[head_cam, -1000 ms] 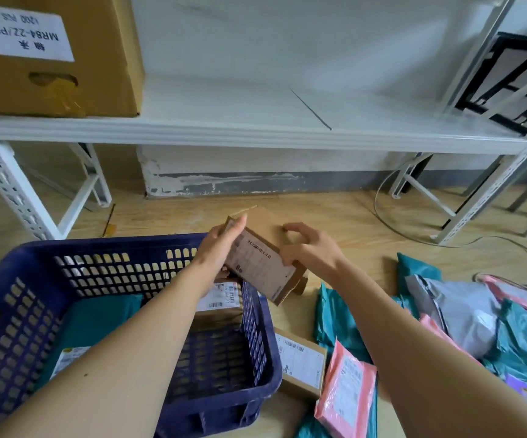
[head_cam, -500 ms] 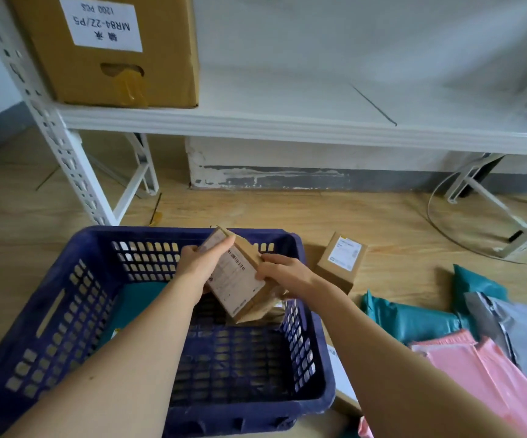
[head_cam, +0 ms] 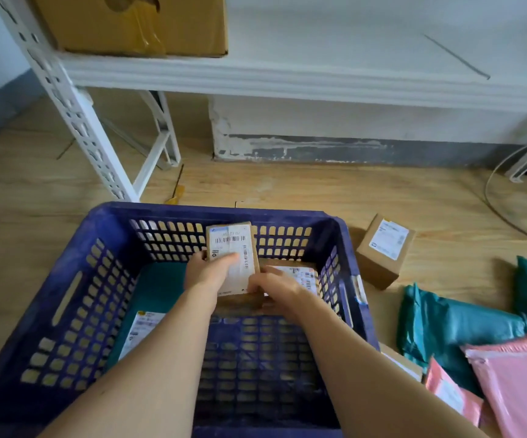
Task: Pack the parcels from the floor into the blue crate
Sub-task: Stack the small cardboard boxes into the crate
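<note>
A blue slotted crate point(head_cam: 75, 298) sits on the wooden floor in front of me. Inside it, both hands hold a flat brown cardboard parcel point(head_cam: 233, 248) with a white barcode label, tilted nearly upright near the far wall. My left hand point(head_cam: 206, 273) grips its left edge and my right hand point(head_cam: 274, 287) its lower right side. Another labelled brown box point(head_cam: 300, 273) lies in the crate just right of it, and a teal mailer point(head_cam: 157, 295) with a white label lies on the crate floor at left.
On the floor right of the crate are a small brown box point(head_cam: 382, 251), teal mailers point(head_cam: 458, 327), pink mailers point(head_cam: 515, 380) and part of a box point(head_cam: 401, 361) by the crate's corner. A white shelf rack point(head_cam: 75, 112) carrying a large carton point(head_cam: 135, 23) stands behind; a cable point(head_cam: 493, 197) loops at right.
Both hands carried the brown parcel from right of the crate into it and lowered it toward the far side, turning it more upright. My view shifted left and down.
</note>
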